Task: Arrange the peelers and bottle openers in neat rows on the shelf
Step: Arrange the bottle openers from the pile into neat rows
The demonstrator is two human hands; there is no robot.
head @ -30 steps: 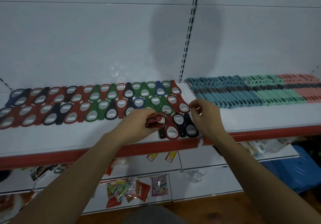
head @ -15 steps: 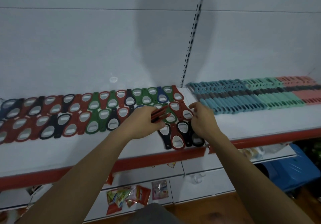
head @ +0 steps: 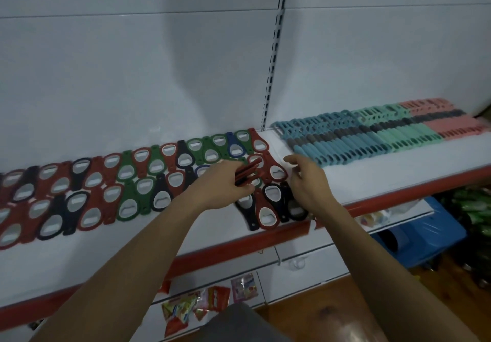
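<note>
Our left hand [head: 225,182] pinches a stack of red openers [head: 245,174] above the shelf [head: 385,179]; our right hand [head: 309,182] hovers beside it, fingers loosely spread, empty.

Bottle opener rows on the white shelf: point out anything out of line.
The short cluster of black and red bottle openers near the red shelf edge juts out in front of the two long rows, starting a third row only at the right end. The left hand holds a few red openers not yet laid down.

Red, green, black bottle openers [head: 127,182]; blue, mint, pink peelers [head: 372,134].
</note>
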